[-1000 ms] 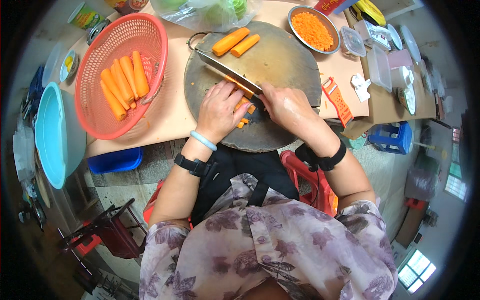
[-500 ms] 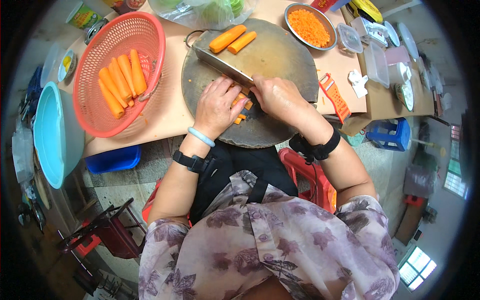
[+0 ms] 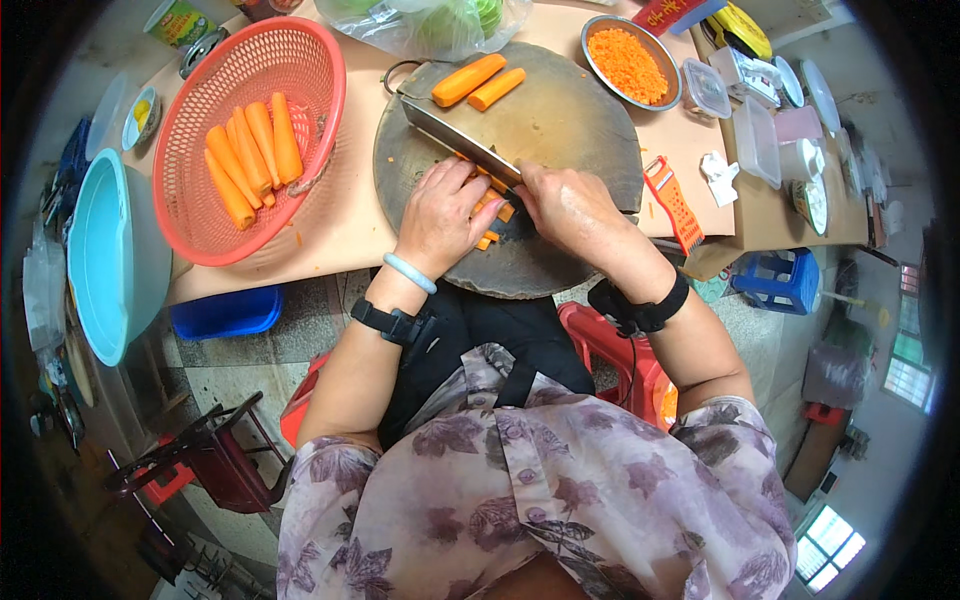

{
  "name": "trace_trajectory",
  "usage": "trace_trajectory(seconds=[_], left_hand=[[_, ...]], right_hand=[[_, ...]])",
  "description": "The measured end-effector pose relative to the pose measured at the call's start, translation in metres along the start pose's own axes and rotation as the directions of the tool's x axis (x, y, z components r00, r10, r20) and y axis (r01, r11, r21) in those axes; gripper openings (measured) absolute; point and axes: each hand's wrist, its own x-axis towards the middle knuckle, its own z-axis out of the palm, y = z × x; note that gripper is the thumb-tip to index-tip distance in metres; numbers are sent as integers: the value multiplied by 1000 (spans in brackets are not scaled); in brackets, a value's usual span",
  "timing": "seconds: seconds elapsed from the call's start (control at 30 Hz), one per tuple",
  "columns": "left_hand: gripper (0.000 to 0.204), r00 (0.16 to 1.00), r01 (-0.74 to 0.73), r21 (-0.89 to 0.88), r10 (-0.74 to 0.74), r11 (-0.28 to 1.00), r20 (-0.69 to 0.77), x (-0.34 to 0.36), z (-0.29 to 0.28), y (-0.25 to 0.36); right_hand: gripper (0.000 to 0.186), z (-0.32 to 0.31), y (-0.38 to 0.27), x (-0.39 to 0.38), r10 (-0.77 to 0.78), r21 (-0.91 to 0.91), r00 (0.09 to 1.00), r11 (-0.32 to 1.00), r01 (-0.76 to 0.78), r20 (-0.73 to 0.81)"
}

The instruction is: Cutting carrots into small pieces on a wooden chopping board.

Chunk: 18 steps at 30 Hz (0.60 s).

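My right hand [image 3: 575, 205] is wrapped around the handle of a cleaver [image 3: 450, 133], whose wide blade slants up and left across a round wooden chopping board [image 3: 580, 110]. Curled fingers of my left hand [image 3: 440, 212] press a carrot [image 3: 487, 181] against the board just on the near side of the blade; they partly cover it. Cut carrot pieces [image 3: 487, 240] lie by my left thumb. Farther back on the board rest two peeled lengths, a longer carrot [image 3: 468, 80] and a shorter carrot [image 3: 497, 90].
A red mesh basket [image 3: 190, 120] of peeled carrots stands left, beside a turquoise basin [image 3: 100, 270]. Behind the board are a bag of greens [image 3: 430, 25] and a metal bowl [image 3: 672, 97] of chopped carrot. An orange grater [image 3: 675, 205] and plastic tubs [image 3: 755, 140] sit right.
The view has shifted slightly, so the table's things appear a little to the right. Both hands keep their places at the cleaver and carrot, with little visible change.
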Motion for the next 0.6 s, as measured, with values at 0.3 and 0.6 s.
trace_trajectory(seconds=[0.3,0.6], left_hand=[[25,1000,-18,33,18,999,-20,-5,1,-1],[22,999,-22,11,23,1000,-29,-4,-1,0]], right_hand=[[16,4,4,6,-17,38,999,999,19,-49],[16,1,0,-2,-17,48,999,999,19,-47]])
